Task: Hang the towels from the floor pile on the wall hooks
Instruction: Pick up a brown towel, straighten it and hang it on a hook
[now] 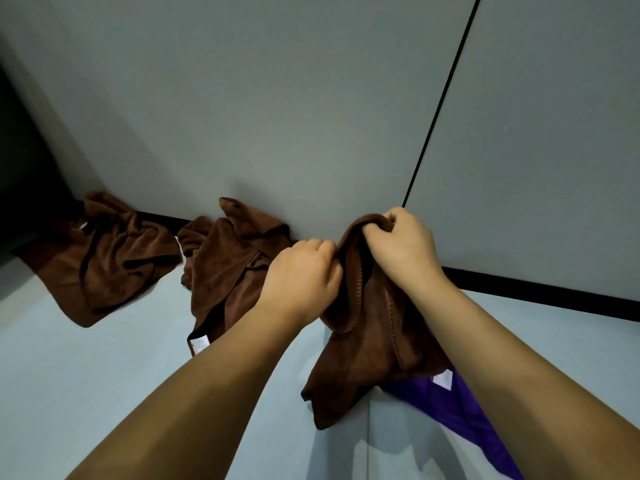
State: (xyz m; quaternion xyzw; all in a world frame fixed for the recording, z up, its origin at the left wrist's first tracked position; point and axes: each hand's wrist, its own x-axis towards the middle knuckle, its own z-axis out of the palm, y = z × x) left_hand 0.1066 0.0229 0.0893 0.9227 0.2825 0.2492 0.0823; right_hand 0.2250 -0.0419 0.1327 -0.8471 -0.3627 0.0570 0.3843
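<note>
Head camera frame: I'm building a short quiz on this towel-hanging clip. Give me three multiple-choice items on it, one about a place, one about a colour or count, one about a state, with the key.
1. Where does the purple cloth lie?
A. Hung on the wall
B. On the floor, below the held brown towel
C. Over the left forearm

2. How many brown towels lie on the floor by the wall, left of the hands?
A. Two
B. Four
C. None

3. How is the held brown towel gripped?
A. By the right hand alone
B. Pressed flat against the wall
C. By both hands at its top edge, the rest hanging

Key: 1 B, the purple cloth spreads on the floor under the hanging towel. 2 A, the far-left towel and the middle towel are both crumpled at the wall's foot. 3 C, the left hand and right hand both pinch the top.
</note>
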